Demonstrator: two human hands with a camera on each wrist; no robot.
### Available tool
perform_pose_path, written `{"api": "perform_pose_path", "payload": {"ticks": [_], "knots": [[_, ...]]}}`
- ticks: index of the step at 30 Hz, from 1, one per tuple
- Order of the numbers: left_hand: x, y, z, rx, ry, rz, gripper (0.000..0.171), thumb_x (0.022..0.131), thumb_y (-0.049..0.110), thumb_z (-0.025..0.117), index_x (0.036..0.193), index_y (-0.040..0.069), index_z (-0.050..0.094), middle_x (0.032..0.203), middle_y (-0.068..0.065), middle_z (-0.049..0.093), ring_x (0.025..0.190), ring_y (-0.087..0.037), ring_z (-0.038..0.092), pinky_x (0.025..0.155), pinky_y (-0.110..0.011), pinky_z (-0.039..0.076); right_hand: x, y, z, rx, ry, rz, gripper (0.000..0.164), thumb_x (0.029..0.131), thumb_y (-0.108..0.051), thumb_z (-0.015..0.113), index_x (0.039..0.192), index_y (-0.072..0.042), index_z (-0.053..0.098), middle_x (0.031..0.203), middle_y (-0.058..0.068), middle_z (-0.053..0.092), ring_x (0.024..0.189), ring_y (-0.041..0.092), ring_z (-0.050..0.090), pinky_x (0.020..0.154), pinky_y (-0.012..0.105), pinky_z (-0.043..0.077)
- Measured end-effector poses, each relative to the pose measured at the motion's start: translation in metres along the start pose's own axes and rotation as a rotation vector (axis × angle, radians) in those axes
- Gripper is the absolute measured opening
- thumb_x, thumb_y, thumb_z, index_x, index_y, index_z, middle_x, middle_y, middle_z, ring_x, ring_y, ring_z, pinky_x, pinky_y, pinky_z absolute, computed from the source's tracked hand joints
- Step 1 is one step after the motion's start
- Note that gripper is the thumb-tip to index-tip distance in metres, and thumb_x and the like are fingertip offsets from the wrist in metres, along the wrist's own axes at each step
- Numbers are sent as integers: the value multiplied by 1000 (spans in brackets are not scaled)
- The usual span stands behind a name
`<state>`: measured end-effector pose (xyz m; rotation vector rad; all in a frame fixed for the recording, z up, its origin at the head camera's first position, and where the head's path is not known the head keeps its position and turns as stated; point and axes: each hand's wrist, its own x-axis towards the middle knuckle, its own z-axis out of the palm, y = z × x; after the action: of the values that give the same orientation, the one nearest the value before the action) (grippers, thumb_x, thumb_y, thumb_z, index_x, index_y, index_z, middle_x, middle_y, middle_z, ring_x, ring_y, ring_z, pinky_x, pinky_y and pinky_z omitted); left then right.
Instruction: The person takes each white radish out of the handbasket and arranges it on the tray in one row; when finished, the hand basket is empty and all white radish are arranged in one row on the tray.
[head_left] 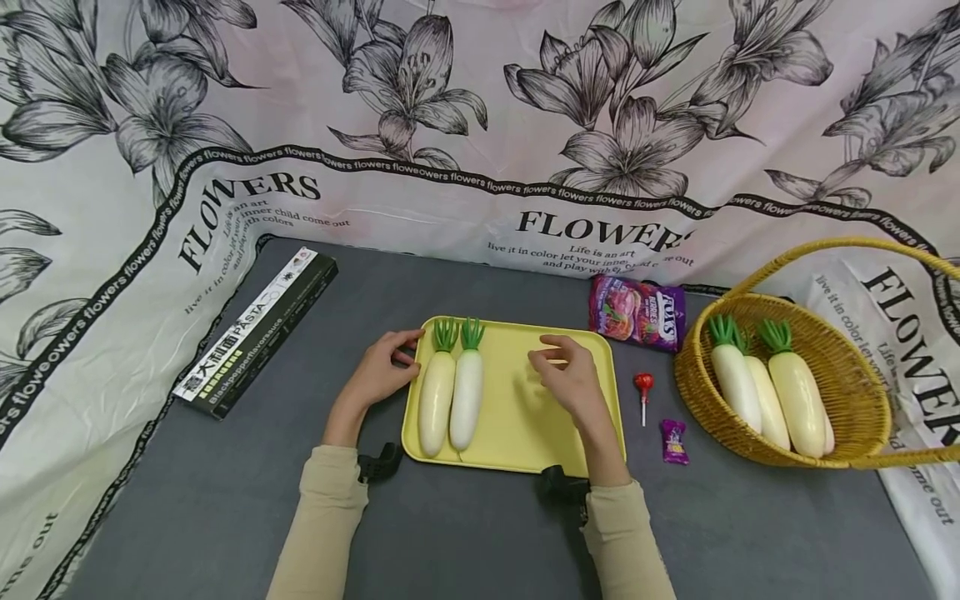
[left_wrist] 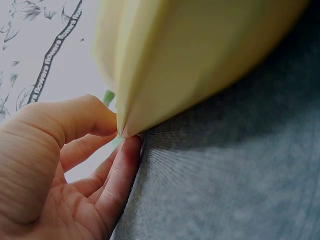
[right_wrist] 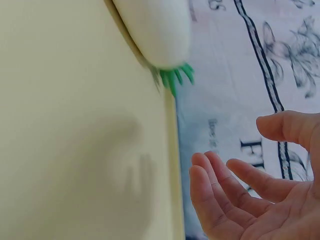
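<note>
The step in hand looks like laying out radishes on the yellow tray [head_left: 510,417]: a cream radish [head_left: 437,404] and a white radish [head_left: 467,400] lie side by side in its left half, leaves towards the far rim. The left hand [head_left: 380,367] has thumb and fingers close together at the tray's left rim — whether it pinches it, I cannot tell. The right hand [head_left: 572,375], loosely curved and holding nothing, hovers over the bare right half. Adding another radish would call for reaching right of the tray, to the basket [head_left: 697,417].

Beyond the tray's far right corner, a purple bag [head_left: 637,312] reads "FOX'S" and "BERRIES"; left of the tray, a box [head_left: 258,333] says "PASTA" — also "Black pepper flavor sauce". Behind the tray, the cloth [head_left: 450,204] repeats "FLOWERS".
</note>
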<state>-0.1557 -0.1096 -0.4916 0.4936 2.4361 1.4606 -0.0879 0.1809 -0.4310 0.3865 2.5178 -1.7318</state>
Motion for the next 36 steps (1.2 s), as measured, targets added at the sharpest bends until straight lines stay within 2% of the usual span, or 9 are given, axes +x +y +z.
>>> {"api": "perform_pose_path", "payload": {"ticks": [3,6,14,18,20,23,26,31,36], "knots": [[0,-1,2,-1,-1,-2,56,88,1,60,143,1,50,120,-19,54,96,-30,61,84,-43,52,1,-2,-19,-15,37,3,45,96,-15,62,136,5,55,117,28,63,103,41,65,70,24,54],[0,-2,5,2,1,-4,56,88,1,60,143,1,50,120,-19,54,95,-29,61,83,-43,52,1,-3,-38,-40,57,-1,47,97,-17,60,138,5,53,119,28,62,102,37,65,71,22,54],[-1,-2,7,1,2,-3,57,87,0,61,143,1,50,120,-20,55,96,-30,62,84,-44,52,2,-9,-93,-131,153,40,57,99,-29,57,144,4,46,126,28,57,82,4,61,71,20,55],[0,-1,11,-8,-9,-6,56,88,-1,61,143,1,50,120,-20,54,96,-30,61,84,-43,52,3,-7,-126,-152,210,48,59,99,-31,56,144,5,45,128,30,55,75,-6,58,66,15,53],[0,-1,13,-12,-11,-6,56,87,-1,61,143,1,51,120,-20,55,96,-30,62,84,-43,53,3,-6,-142,-156,238,51,60,99,-31,56,144,6,44,121,24,57,73,-8,58,66,15,54],[0,-1,15,-20,-12,-5,56,87,-1,61,143,1,51,119,-19,55,96,-29,62,84,-43,53,3,-4,-168,-121,286,71,54,98,-29,58,139,5,49,103,4,62,71,-8,60,64,15,54],[0,-3,15,-19,-10,3,55,88,0,61,142,1,51,119,-19,55,95,-30,62,83,-43,53,3,0,-195,-35,298,88,38,96,-27,61,127,-6,56,93,-13,55,70,-6,61,61,16,54],[0,-5,13,-8,-4,6,55,88,0,61,142,1,51,118,-19,55,96,-29,62,83,-43,53,-6,10,-231,131,300,163,29,94,-28,66,119,-18,56,99,-10,50,72,-3,61,59,17,55],[0,-4,12,-15,-9,13,55,88,0,61,142,0,51,118,-19,55,95,-29,62,83,-43,53,-11,21,-256,116,351,241,20,93,-30,67,108,-24,55,97,-9,49,67,-3,61,58,17,55]]}}
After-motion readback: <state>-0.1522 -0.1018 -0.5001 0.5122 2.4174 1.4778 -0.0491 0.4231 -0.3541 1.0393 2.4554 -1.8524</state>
